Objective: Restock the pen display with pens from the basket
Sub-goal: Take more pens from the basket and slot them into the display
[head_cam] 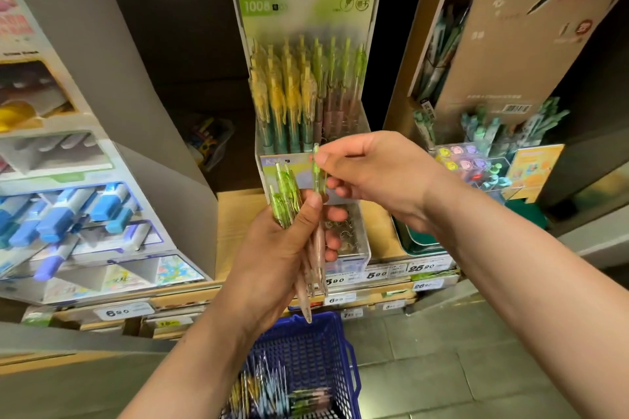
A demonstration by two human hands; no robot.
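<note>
My left hand [279, 245] grips a bundle of pens [287, 196] with green clips and pale pink barrels, tips pointing down. My right hand [371, 173] pinches the green top of one pen [316, 170] at the right side of that bundle. Right behind both hands stands the clear acrylic pen display [308, 102], its upper tier filled with yellow-clipped and green-clipped pens. Its lower front tray [354, 238] shows bare wire holders. The blue plastic basket [335, 343] sits on the floor below, with several more pens [279, 391] lying in it.
A cardboard stand of blue correction tapes [71, 207] fills the left side of the shelf. At the right are a brown cardboard pen display [503, 54] and a box of colourful stamps [476, 167]. Price labels [374, 274] run along the shelf edge. Grey floor tiles [442, 350] lie beside the basket.
</note>
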